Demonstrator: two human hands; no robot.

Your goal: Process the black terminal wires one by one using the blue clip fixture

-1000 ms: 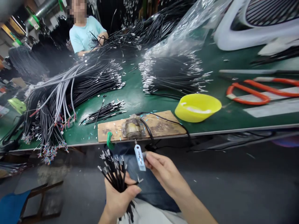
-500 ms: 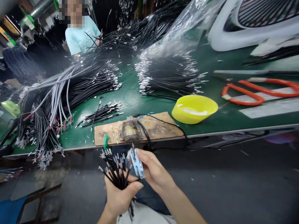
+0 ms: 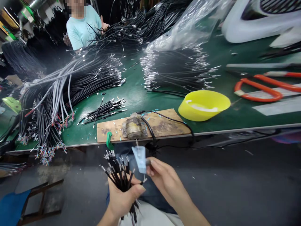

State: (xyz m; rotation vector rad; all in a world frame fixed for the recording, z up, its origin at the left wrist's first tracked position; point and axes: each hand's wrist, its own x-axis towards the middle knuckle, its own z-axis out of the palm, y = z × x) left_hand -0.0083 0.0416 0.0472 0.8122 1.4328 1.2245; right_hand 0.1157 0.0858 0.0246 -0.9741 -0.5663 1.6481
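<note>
My left hand [image 3: 124, 196] is wrapped round a bundle of short black cables [image 3: 119, 175], whose stripped wire ends fan out above the fist. One cable end [image 3: 144, 181] sticks out sideways by my left thumb, with thin wire rising from it. Just above it, a light-blue plastic clip [image 3: 140, 159], slightly blurred, hangs from the shaft of a small motor [image 3: 134, 127]. Beside the clip's right edge is my right hand [image 3: 163, 177], its fingers curled and pinched together. A small dark bit shows at those fingertips; I cannot make out what it is.
The motor sits on a wooden board [image 3: 164, 122] at the edge of the green table [image 3: 131, 95]. A yellow ring-shaped container [image 3: 203, 106], orange-handled scissors [image 3: 258, 89] and piles of black cables [image 3: 176, 69] lie beyond. Across the table is a person in a light-blue shirt [image 3: 84, 28].
My right hand has come off the blue clip and moved slightly right and down. The clip has turned and looks wider. The cable end by my left thumb now shows.
</note>
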